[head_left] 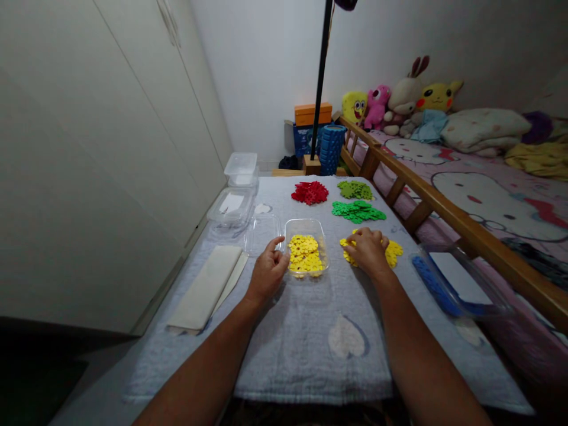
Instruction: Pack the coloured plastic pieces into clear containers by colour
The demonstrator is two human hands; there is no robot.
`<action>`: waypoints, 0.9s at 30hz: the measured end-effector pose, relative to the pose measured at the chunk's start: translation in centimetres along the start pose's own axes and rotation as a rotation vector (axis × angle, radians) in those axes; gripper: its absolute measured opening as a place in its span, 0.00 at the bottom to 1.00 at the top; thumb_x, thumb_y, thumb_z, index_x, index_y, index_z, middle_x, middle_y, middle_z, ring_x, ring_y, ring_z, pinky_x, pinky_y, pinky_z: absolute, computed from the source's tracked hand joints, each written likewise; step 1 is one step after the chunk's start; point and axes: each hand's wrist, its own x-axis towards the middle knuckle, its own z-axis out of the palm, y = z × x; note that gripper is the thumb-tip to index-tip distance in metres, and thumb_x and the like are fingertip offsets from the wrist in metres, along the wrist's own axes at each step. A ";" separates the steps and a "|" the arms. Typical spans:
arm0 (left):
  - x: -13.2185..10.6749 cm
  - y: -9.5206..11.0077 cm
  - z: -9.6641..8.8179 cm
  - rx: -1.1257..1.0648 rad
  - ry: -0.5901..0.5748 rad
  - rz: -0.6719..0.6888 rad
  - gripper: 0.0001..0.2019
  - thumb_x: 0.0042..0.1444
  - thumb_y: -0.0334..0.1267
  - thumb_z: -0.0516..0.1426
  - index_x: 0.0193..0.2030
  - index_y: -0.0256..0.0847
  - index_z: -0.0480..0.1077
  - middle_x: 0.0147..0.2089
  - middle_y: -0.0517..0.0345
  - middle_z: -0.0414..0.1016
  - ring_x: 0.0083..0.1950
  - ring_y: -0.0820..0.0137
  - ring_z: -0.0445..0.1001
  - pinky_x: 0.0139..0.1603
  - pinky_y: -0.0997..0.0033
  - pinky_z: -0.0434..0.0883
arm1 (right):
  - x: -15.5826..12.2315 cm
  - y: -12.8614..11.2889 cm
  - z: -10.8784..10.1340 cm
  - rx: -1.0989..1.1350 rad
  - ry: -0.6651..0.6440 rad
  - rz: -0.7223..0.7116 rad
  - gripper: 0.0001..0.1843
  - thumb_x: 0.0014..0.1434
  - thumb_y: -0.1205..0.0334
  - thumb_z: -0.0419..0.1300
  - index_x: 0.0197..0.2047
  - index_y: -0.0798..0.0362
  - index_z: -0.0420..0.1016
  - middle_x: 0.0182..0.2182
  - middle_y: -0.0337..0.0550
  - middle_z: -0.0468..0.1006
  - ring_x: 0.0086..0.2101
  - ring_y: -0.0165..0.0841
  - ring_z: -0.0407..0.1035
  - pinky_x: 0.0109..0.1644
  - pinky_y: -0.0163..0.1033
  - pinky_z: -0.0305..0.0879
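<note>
A clear plastic container [327,251] with yellow snowflake-shaped plastic pieces [306,254] in it stands on the cloth-covered table. My left hand [268,269] is at its left side, fingers curled and thumb against the wall; the fingertips are partly hidden. To the right of the container lies a loose pile of the same yellow pieces [394,253]. My right hand [368,248] is over this pile with its fingers bent down and closed on yellow pieces; how many it grips is hidden. A clear lid [262,235] lies flat just left of the container.
Red pieces [309,193], light green pieces [355,189] and green pieces [358,211] lie in piles toward the back. A lidded box of blue pieces [437,284] sits at the right edge, by a wooden bed rail [412,192]. Lidded boxes [233,205] and folded cloth [206,287] are at left.
</note>
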 end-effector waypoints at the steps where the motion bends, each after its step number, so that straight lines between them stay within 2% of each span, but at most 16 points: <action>1: 0.0 0.0 0.0 -0.002 0.003 -0.002 0.29 0.59 0.46 0.58 0.65 0.36 0.68 0.24 0.72 0.56 0.25 0.74 0.57 0.29 0.73 0.55 | 0.0 -0.1 0.0 0.014 0.006 -0.008 0.11 0.64 0.54 0.63 0.42 0.44 0.88 0.51 0.51 0.77 0.51 0.49 0.62 0.53 0.54 0.53; 4: 0.0 0.0 0.0 0.006 0.011 0.003 0.29 0.59 0.46 0.58 0.65 0.35 0.68 0.24 0.72 0.56 0.25 0.74 0.57 0.29 0.73 0.55 | 0.0 -0.2 0.1 0.067 0.047 -0.037 0.12 0.66 0.54 0.62 0.41 0.45 0.88 0.47 0.51 0.78 0.48 0.48 0.63 0.51 0.53 0.53; 10: 0.1 0.0 0.1 0.009 0.008 0.013 0.30 0.59 0.46 0.57 0.66 0.34 0.68 0.23 0.72 0.56 0.25 0.74 0.57 0.29 0.73 0.55 | 0.3 -0.4 -0.4 0.214 0.238 -0.026 0.13 0.69 0.60 0.58 0.41 0.47 0.86 0.41 0.47 0.81 0.46 0.44 0.66 0.49 0.48 0.55; 15: 0.1 0.1 0.1 0.008 0.006 0.006 0.30 0.59 0.46 0.57 0.66 0.33 0.68 0.23 0.72 0.55 0.25 0.74 0.57 0.29 0.72 0.55 | -0.4 -2.4 -1.6 0.478 0.364 -0.217 0.15 0.70 0.60 0.55 0.42 0.50 0.84 0.40 0.47 0.83 0.44 0.41 0.70 0.52 0.45 0.60; 21: 0.1 0.0 0.1 0.008 0.011 0.012 0.29 0.59 0.46 0.57 0.65 0.35 0.69 0.23 0.72 0.56 0.25 0.74 0.57 0.29 0.73 0.55 | -0.9 -5.2 -2.3 0.521 0.310 -0.332 0.11 0.68 0.62 0.58 0.42 0.47 0.84 0.39 0.44 0.85 0.45 0.41 0.71 0.53 0.45 0.59; 27: 0.0 0.0 0.1 0.013 0.006 0.016 0.29 0.60 0.45 0.57 0.65 0.35 0.68 0.23 0.71 0.57 0.25 0.74 0.57 0.28 0.73 0.55 | -0.1 -6.9 -2.6 0.457 0.284 -0.306 0.10 0.67 0.64 0.60 0.42 0.47 0.85 0.40 0.44 0.86 0.45 0.42 0.70 0.55 0.46 0.56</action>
